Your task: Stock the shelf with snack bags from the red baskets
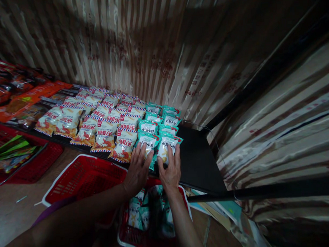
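Note:
Two rows of green and white snack bags [171,119] stand on a black shelf [199,158]. My left hand [139,169] lies with fingers spread on the front green bag of the left row [149,139]. On the front bag of the right row [165,145] rests my right hand [170,168], its fingers apart and laid over the lower part. Both hands touch the bags from the front without wrapping round them. Below my wrists, a red basket [130,238] holds several more green bags [135,212], partly hidden by my right forearm.
White and red snack bags [104,131] fill the shelf to the left, with orange packages [28,101] beyond. Another red basket [82,173] sits in front, and one with colourful packets [13,154] is further left. A dark post [228,103] and striped curtain [151,41] bound the shelf.

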Demonstrator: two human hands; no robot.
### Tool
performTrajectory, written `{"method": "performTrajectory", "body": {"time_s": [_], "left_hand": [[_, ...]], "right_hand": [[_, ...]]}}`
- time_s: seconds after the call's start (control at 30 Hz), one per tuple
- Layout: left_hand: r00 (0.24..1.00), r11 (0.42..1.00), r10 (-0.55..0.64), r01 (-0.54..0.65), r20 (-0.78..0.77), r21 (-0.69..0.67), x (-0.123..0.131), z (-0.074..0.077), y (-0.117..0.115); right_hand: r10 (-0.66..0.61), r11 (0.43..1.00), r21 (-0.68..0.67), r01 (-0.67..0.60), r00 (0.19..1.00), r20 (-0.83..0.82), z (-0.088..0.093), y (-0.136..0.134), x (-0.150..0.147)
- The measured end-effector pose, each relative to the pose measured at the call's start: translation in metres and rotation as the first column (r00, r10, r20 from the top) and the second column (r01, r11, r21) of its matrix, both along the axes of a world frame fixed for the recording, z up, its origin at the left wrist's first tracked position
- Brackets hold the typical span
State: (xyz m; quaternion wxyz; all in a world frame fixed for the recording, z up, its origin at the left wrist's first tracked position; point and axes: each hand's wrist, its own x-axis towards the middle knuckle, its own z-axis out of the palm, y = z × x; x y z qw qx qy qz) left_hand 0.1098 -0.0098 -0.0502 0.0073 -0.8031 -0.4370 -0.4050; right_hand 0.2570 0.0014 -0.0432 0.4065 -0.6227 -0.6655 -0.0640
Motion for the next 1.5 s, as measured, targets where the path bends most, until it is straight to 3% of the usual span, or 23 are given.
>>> {"method": "performTrajectory", "body": {"time_s": [0.37,1.5], "left_hand": [[0.998,0.998,-0.052,0.053,0.025,-0.019,-0.003,0.000,0.007],[1.000,0.999,-0.017,0.016,0.008,0.052,0.000,0.004,0.018]], "right_hand": [[-0.029,0.999,-0.025,0.029,1.000,0.009,0.001,-0.001,-0.002],[-0.057,0.994,-0.095,0.060,0.998,0.028,0.004,0.008,-0.005]]}}
